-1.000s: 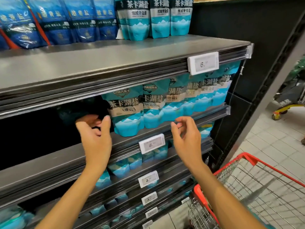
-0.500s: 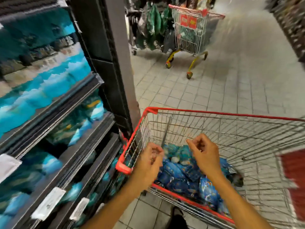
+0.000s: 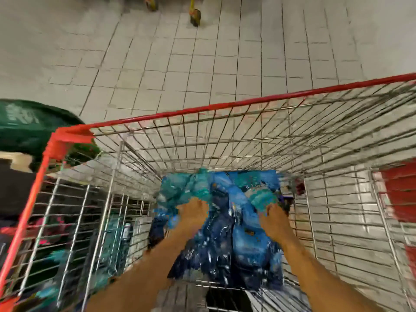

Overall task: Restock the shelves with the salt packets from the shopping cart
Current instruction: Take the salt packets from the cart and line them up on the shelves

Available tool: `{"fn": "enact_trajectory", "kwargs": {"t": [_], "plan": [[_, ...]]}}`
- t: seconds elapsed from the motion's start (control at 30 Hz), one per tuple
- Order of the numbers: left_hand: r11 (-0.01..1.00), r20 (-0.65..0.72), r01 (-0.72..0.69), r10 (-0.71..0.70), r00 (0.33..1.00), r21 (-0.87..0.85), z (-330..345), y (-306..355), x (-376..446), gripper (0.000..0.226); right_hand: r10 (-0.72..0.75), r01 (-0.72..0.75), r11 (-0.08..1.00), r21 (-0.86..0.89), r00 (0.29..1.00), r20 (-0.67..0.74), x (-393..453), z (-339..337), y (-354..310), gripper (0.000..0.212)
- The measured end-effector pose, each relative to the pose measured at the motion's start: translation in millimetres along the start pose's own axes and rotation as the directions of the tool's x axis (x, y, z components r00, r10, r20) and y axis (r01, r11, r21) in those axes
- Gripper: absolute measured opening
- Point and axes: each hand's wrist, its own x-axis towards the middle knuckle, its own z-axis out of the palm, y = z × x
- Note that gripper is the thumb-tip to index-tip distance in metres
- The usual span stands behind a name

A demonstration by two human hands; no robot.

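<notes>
Landmark = shopping cart (image 3: pixel 245 103), red rim, chrome wire walls. View looks straight down into it; frame is heavily motion-blurred.

Around the cart:
- Pale tiled floor (image 3: pixel 202 52) beyond the far rim.
- Two yellow castor wheels (image 3: pixel 194 18) of some other trolley, well past the far rim, at the top edge of view.
- Dark green bag-like item (image 3: pixel 29 124) just outside the cart's far-left corner, white print on it, unreadable.
- Red panel (image 3: pixel 398 194) against the cart's right wall.
- Left of the cart, seen through the wire: dark shelving with blurred teal and pink shapes; can't identify them.

In the way: only the wire walls. Both forearms go over the near rim, down into the basket.

Salt packets (image 3: pixel 227 221): loose pile on the cart floor, near-centre of the basket. Glossy plastic pouches, mix of dark blue and teal/turquoise, crumpled against each other. Print illegible.

Left hand (image 3: pixel 193 209): down on the left of the pile, at a teal packet. Fingers blurred and buried, can't tell the grip.
Right hand (image 3: pixel 273 216): on the right of the pile, fingertips into teal packets. Grip likewise can't tell.
</notes>
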Motion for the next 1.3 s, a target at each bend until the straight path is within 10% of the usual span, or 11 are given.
{"fn": "enact_trajectory", "kwargs": {"t": [0.4, 0.67, 0.83, 1.1, 1.3], "plan": [[0.949, -0.038, 0.107, -0.101, 0.994, 0.296, 66.4, -0.3, 138.9, 0.039, 0.269, -0.232, 0.893, -0.385, 0.962, 0.045, 169.7, 36.2, 39.5, 0.074], [0.895, -0.148, 0.425, -0.442, 0.885, -0.135, 60.8, -10.9, 160.0, 0.071, 0.183, -0.167, 0.979, -0.115, 0.973, 0.143, 193.4, 34.5, 34.3, 0.046], [0.897, 0.000, 0.386, -0.395, 0.919, -0.217, 74.2, 11.1, 147.6, 0.036, 0.202, -0.231, 0.942, 0.242, 0.970, 0.139, 164.5, 34.5, 32.1, 0.025], [0.915, 0.119, 0.177, -0.143, 0.983, -0.364, 30.2, 11.4, 54.7, 0.020, 0.061, -0.259, 0.772, 0.580, 0.939, 0.338, 56.7, 19.5, 19.1, 0.116], [0.807, -0.016, 0.003, -0.015, 1.000, -0.590, -79.3, -5.4, -97.4, 0.016, -0.060, -0.211, 0.696, 0.686, 0.935, 0.349, -54.7, -8.2, -52.5, 0.109]]}}
